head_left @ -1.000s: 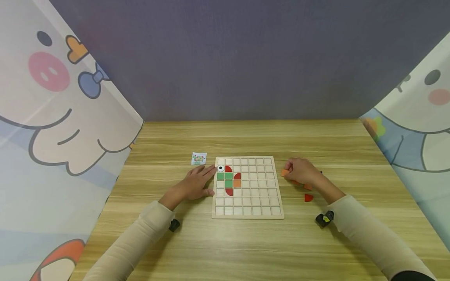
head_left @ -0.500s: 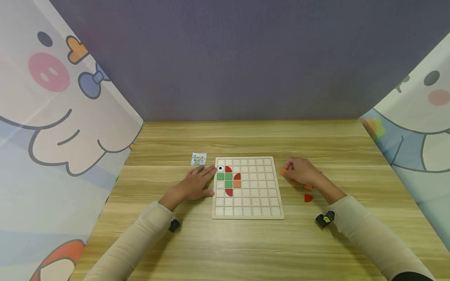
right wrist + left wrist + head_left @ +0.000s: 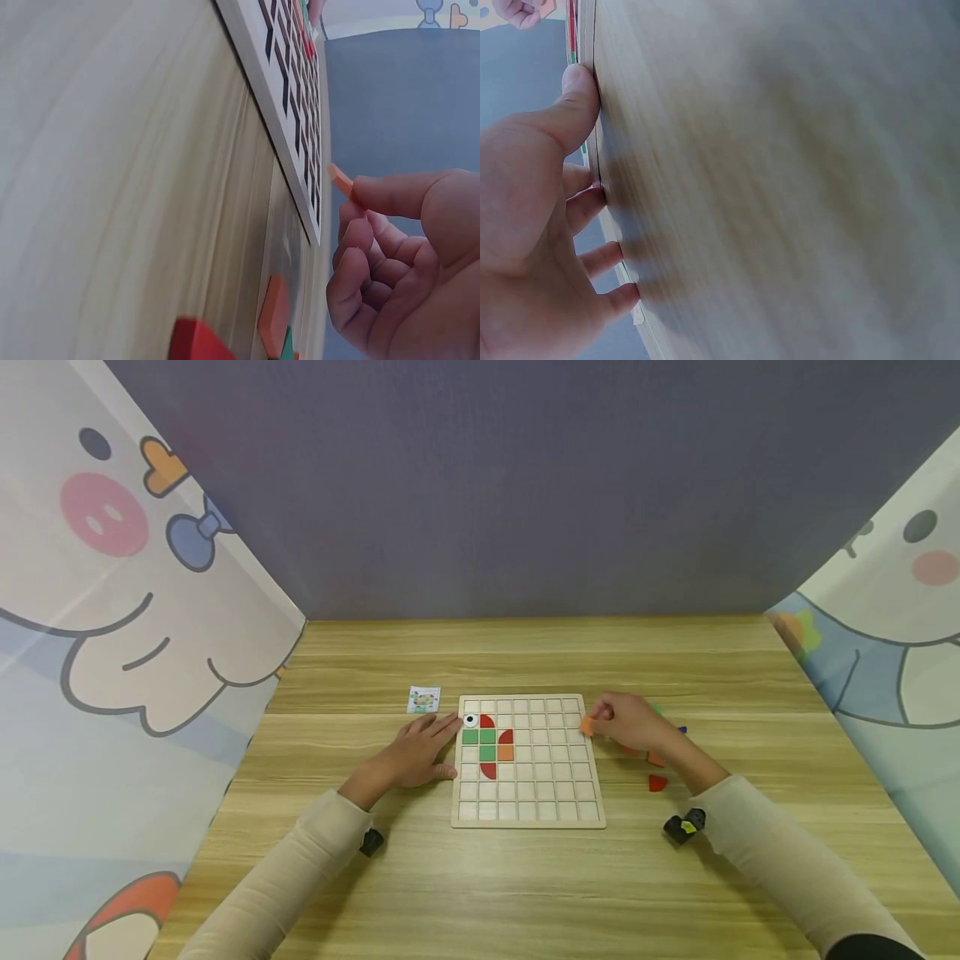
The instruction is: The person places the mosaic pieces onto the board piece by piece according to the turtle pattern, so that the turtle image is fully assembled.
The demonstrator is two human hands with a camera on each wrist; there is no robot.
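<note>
At L edge of board [image 3: 557, 790], L hand [image 3: 416, 753] rests outstretched against it, grasping nothing; by R edge, R hand [image 3: 626, 721], the nearer, pinches orange tile [image 3: 587, 726], raised & tilted, w/ board to tile's L.

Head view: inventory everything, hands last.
Table: 1, brown, lower half
Board: 1, pale wood, on table
Squares: 3 green, 1 orange, board's left side
Quarter-circles: 3, red, among the squares
Eye disc: 1, white, board's left column
Card: 1, white, left of board
Loose pieces: count unclear, red, orange, green, blue, right of board
Held piece: 1, orange, in right hand
Walls: 3, grey behind, printed at sides
Wrist cameras: 2, black, at wrists
Sleeves: 2, beige, both arms
Left hand: 1, touching board's left edge
Right hand: 1, near board's right edge
</note>
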